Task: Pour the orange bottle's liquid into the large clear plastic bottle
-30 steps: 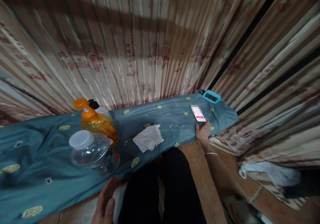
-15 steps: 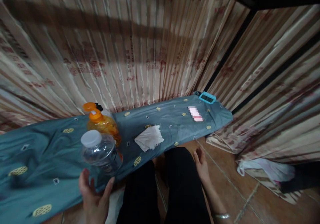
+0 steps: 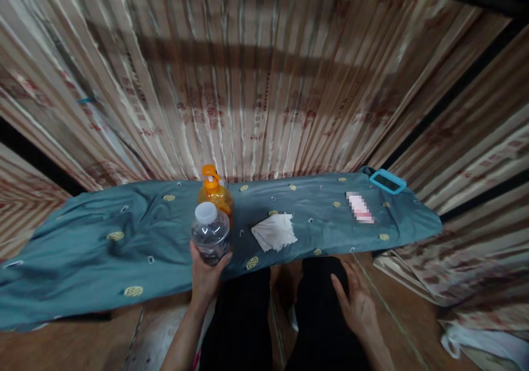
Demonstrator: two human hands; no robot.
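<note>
A teal sheet (image 3: 91,222), marked with yellow ovals and small dark rectangles, covers the long worktop (image 3: 165,266), with a striped curtain (image 3: 248,84) printed in red hanging behind it. The left hand (image 3: 205,274) comes up from below at the worktop's near edge, its fingers curled around the lower part of a clear bottle (image 3: 210,236), the thumb on the right side and the others on the left. The bottle is upright with a white cap on; the hand covers its base, so one cannot fairly say whether it rests on the sheet. Just behind the bottle, and partly hidden by it, stands an orange pump bottle (image 3: 215,195). To the right of both, a crumpled white cloth (image 3: 274,232) with a ragged edge lies on the sheet. Farther right, the right hand (image 3: 359,305) lies over the person's dark trousers (image 3: 326,310) near the knee, its fingers loosely spread and holding nothing. Beyond it on the worktop lies a phone (image 3: 359,208), its screen blurred in pale and pink. Near the far right end sits a blue-framed device (image 3: 387,181) with a dark face. A white bag (image 3: 487,344) lies low at the far right.
</note>
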